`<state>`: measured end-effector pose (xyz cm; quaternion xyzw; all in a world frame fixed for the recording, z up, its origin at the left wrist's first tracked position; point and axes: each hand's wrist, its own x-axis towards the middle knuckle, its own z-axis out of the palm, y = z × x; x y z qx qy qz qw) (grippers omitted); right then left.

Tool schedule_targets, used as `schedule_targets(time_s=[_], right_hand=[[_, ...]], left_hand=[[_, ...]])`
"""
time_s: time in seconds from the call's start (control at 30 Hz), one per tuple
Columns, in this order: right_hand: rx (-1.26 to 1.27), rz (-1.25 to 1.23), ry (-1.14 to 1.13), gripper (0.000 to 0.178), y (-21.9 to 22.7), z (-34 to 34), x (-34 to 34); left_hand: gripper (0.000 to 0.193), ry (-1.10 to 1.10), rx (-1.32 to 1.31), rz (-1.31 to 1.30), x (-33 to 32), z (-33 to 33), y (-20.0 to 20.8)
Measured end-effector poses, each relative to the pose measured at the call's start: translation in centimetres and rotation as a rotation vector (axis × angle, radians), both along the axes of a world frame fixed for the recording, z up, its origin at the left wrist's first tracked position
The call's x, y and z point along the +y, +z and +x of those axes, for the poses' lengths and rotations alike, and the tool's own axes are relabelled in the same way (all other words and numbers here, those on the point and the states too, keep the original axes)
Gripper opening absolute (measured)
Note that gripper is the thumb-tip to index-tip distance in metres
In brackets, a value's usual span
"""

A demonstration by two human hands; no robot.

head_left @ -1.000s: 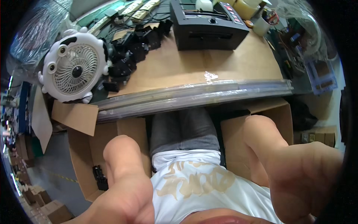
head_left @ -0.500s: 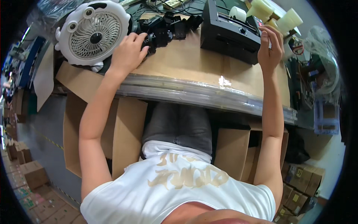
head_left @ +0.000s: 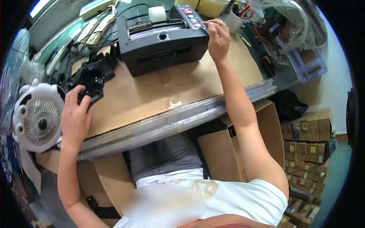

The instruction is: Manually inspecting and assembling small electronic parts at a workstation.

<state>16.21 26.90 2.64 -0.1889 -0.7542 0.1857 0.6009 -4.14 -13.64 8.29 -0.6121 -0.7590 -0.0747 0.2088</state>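
Note:
My left hand (head_left: 76, 116) has its fingers bent and apart at the near edge of a heap of black plastic parts (head_left: 91, 76). The fingertips touch the closest part, and the thumb lies beside it. A black tabletop machine (head_left: 165, 51) with a slotted top, a round knob and a button panel (head_left: 192, 17) stands on the brown board. At its right edge is my right hand (head_left: 219, 41), fingers bent close together with their tips by the panel. Whether anything is between those fingertips cannot be made out. A white roll (head_left: 157, 14) sits at the machine's back.
Left of my left hand is a white animal-shaped fan (head_left: 40, 117). Power strips (head_left: 99, 30) and cables run behind the parts. A white cup of tools (head_left: 235, 22) stands right of the machine. Plastic-wrapped edging (head_left: 178, 117) lines the table front; an open carton (head_left: 220, 152) stands below.
My view has swung right, so the table, fan and machine appear farther left. My left hand is still at the black parts, and my right hand stays at the machine's right edge.

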Motion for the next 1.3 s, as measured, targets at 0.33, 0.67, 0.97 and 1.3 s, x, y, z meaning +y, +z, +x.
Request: schedule_targets(time_s=[0.33, 0.67, 0.97, 1.3], right_hand=[[-0.224, 0.418, -0.258, 0.024, 1.0, -1.2, -0.1], [-0.117, -0.472, 0.338, 0.02, 2.8, 1.6, -9.6], [0.049, -1.629, 0.614, 0.017, 0.7, -0.3, -10.3], [-0.255, -1.084, 0.924, 0.006, 1.1, -1.6, -13.9]], left_hand=[[0.023, -0.195, -1.32, 0.107, 11.6, 3.7, -5.6], [0.024, -0.443, -0.553, -0.02, 11.6, 3.6, -10.5], [0.026, -0.108, -1.991, -0.116, 12.1, 4.5, -8.2], [0.032, -0.196, -2.32, -0.041, 12.1, 3.3, -7.8]])
